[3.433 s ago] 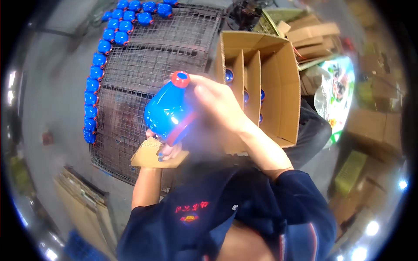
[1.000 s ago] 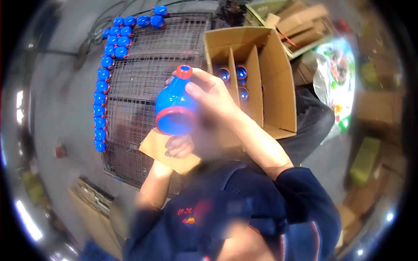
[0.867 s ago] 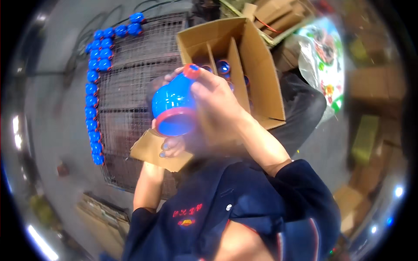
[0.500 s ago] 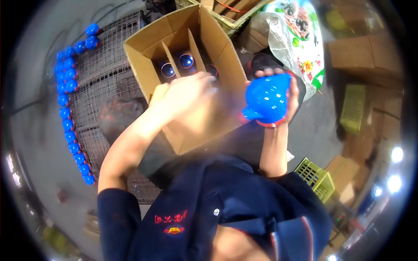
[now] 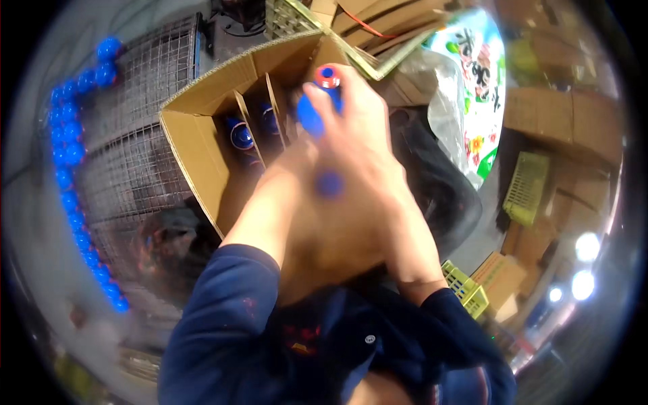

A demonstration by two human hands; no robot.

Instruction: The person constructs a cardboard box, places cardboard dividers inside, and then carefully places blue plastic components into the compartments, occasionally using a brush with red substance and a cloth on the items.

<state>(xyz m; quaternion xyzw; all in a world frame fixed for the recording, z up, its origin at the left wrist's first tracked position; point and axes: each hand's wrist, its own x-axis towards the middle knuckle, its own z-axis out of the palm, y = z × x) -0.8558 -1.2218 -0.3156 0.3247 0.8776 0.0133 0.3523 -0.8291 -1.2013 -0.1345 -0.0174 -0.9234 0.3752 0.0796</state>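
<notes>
My right hand grips a glossy blue round-bodied vase over the open cardboard box. The vase's narrow mouth with a red and white rim shows between the thumb and fingers. My left hand is beside and below it, inside the box, smeared by motion; its fingers are not clear. Cardboard dividers split the box. More blue vases stand between them at the left. A blurred blue shape shows below my hands; its kind cannot be made out.
Blue round vases line the edge of a wire-mesh rack on the left. A light green crate with cardboard stands beyond the box. A printed plastic bag lies at the right, with green baskets and cartons farther right.
My right hand has brought the blue vase from the box's right side over the box. My left hand has come in beside it. The whole view has shifted slightly.
</notes>
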